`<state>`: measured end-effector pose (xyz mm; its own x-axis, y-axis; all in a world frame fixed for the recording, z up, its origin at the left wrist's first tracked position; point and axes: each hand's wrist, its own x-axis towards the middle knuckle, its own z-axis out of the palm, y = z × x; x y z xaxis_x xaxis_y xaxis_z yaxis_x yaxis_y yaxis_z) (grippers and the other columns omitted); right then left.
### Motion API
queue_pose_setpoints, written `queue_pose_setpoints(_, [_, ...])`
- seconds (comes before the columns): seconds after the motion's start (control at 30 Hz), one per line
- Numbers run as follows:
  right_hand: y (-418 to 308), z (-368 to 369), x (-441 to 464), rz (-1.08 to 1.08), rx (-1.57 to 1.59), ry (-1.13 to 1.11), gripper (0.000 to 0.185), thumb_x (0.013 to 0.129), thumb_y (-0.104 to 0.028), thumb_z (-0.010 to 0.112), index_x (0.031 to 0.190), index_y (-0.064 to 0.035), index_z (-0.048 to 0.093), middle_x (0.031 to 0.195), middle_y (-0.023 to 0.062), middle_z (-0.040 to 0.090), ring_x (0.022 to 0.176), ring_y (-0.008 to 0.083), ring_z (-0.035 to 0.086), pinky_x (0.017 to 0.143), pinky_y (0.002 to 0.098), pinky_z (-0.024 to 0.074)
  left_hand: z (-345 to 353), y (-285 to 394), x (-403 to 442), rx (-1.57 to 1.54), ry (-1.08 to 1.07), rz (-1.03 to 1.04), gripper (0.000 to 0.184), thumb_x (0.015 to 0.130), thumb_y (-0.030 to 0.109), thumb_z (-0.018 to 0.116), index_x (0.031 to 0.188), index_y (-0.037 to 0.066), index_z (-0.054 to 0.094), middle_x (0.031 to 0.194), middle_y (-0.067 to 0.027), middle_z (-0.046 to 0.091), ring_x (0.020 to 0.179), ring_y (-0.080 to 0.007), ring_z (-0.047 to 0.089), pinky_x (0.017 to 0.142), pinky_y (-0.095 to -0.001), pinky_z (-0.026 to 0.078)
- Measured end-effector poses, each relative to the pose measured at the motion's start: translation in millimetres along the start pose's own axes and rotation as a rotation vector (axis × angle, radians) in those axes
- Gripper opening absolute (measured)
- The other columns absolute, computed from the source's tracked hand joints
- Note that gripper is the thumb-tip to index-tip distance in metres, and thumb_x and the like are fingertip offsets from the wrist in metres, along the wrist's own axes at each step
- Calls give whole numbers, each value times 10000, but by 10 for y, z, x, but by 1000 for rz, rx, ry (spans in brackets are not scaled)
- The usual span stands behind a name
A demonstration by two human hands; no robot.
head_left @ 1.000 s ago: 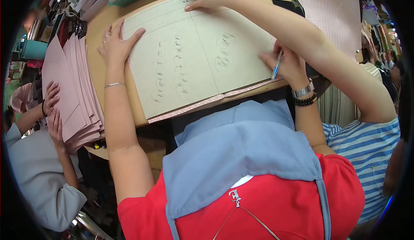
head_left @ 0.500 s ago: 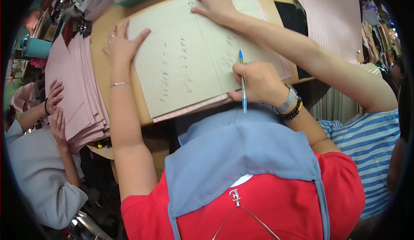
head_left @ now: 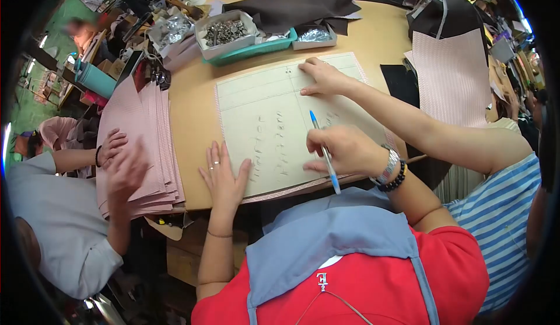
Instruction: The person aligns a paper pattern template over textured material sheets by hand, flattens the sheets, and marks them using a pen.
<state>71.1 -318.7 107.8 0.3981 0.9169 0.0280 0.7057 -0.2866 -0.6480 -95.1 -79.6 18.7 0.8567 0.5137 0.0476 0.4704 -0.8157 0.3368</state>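
My left hand (head_left: 224, 176) lies with fingers spread at the lower left corner of a pale card pattern (head_left: 262, 115) with handwriting on it. Under the card, a pink patterned sheet (head_left: 286, 191) shows along the edges. My right hand (head_left: 347, 153) is closed on a blue and white pen (head_left: 328, 161), held over the card's lower right part. A co-worker's hand (head_left: 324, 77) from the right rests on the card's upper part.
Pink sheets (head_left: 143, 144) are stacked at the left, beside a co-worker in grey (head_left: 52, 220). Behind the card stand a teal tray (head_left: 251, 49) and a box of metal pieces (head_left: 227, 33). Dark fabric (head_left: 297, 4) lies farther back; a pink sheet (head_left: 449, 74) is at the right.
The view has shifted to show more of the table's far side. My left hand has moved down the card's left edge. My right hand has come leftward from the right edge with the pen.
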Motion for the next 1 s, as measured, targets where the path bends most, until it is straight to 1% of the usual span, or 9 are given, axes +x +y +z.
queue_pose_setpoints(0.1, [159,63,244,-69,-129,58,301,793,-314,738,884,-95,554,726,62,620,688,269,623,618,387,472,-72,10,2,-148,-33,-46,632,942,448,502,1425,58,385,1520,-222,253,1426,-365,200,1116,-609,87])
queue_pose_setpoints(0.3, [305,161,490,-104,-194,46,302,787,-282,728,950,-79,575,779,101,635,770,306,627,693,431,481,65,-153,2,-618,-93,43,609,936,407,526,1363,-15,427,1474,-237,314,1371,-353,286,1125,-534,141])
queue_pose_setpoints(0.37, [375,206,499,-75,-161,32,310,785,-273,724,967,-72,573,808,125,635,797,318,623,712,436,481,137,-175,87,-95,-178,113,572,942,388,522,1334,-22,456,1439,-256,349,1354,-360,297,1124,-535,146])
queue_pose_setpoints(0.43, [392,223,495,-65,-147,39,316,786,-268,719,984,-71,572,830,140,633,817,323,619,726,437,482,90,-88,116,23,-137,177,512,948,330,516,1314,-25,469,1371,-235,406,1288,-347,349,1103,-508,202])
queue_pose_setpoints(0.57, [328,225,460,-58,-131,34,317,795,-274,710,1007,-81,574,846,145,623,839,319,614,741,430,481,28,-4,-28,-285,118,205,404,955,161,482,1320,-9,459,1264,-154,508,1158,-311,472,1054,-431,343])
queue_pose_setpoints(0.73, [169,244,506,-65,-111,-29,294,798,-254,711,993,-79,576,868,123,628,863,311,613,762,433,481,0,-92,-83,39,33,94,482,933,82,410,1415,63,415,1430,-197,413,1348,-345,352,1108,-428,260])
queue_pose_setpoints(0.83, [181,262,524,-77,-110,-23,294,799,-252,710,1000,-84,576,865,129,625,865,316,611,771,433,482,-186,-26,-115,-42,-91,98,482,926,70,411,1407,49,419,1404,-231,425,1313,-381,381,1106,-440,266])
queue_pose_setpoints(0.93, [220,298,533,-90,-115,-5,304,792,-253,714,1005,-87,574,847,138,617,837,324,612,751,432,487,-170,-13,-117,-276,11,183,474,927,40,423,1400,4,407,1333,-238,487,1230,-331,485,1052,-405,356])
queue_pose_setpoints(1.0, [298,340,553,-124,-112,35,315,785,-260,720,1009,-95,572,821,141,605,809,326,610,724,427,488,-151,-5,-56,-749,-30,29,485,917,8,452,1397,-27,391,1281,-219,523,1143,-266,542,992,-354,412])
